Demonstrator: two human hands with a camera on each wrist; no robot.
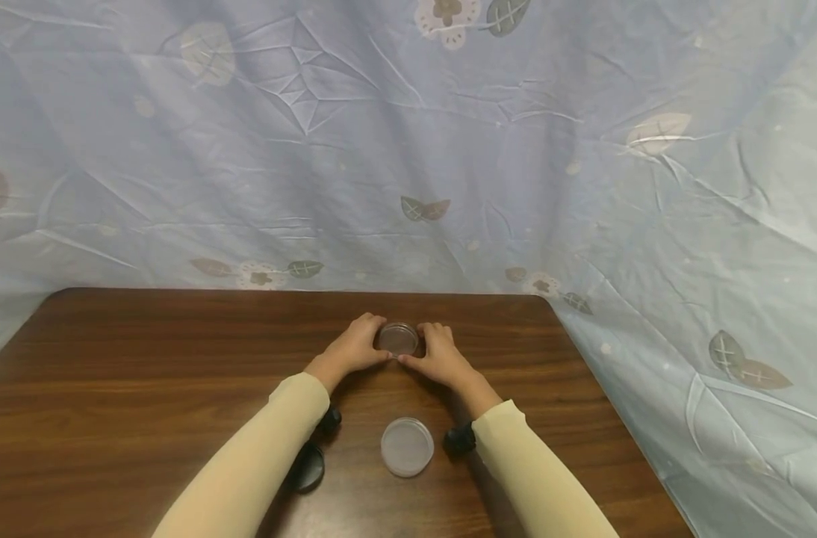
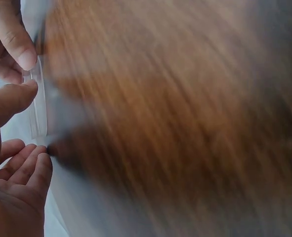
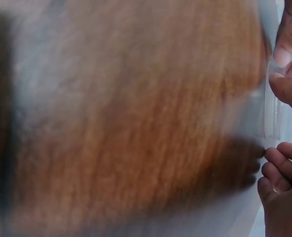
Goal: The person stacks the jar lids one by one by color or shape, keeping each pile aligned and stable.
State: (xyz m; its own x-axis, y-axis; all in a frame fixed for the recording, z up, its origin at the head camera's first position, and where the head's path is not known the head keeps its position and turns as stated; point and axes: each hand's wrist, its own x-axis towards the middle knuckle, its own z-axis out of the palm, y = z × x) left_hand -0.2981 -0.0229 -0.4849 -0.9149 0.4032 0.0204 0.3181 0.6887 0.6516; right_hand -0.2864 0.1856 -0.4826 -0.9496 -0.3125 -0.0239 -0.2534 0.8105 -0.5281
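A shallow, clear petri dish point(image 1: 398, 341) sits toward the far edge of the brown wooden table point(image 1: 180, 359). My left hand point(image 1: 357, 346) curves round its left side, thumb at the near rim. From the right side, my right hand point(image 1: 443, 360) holds it in the same way, and the two thumbs almost meet. In the left wrist view the dish point(image 2: 39, 106) appears edge-on, with the left thumb against it. The right wrist view likewise has the dish point(image 3: 270, 111) edge-on beside the right thumb. Closer to me on the table lies a round, translucent dish piece point(image 1: 407, 447).
A black round lid-like object point(image 1: 308, 468) lies by my left forearm, partly hidden by the sleeve. Dark wrist cameras point(image 1: 459, 439) sit under both wrists. Patterned pale cloth point(image 1: 355, 164) hangs behind the table and along its right side.
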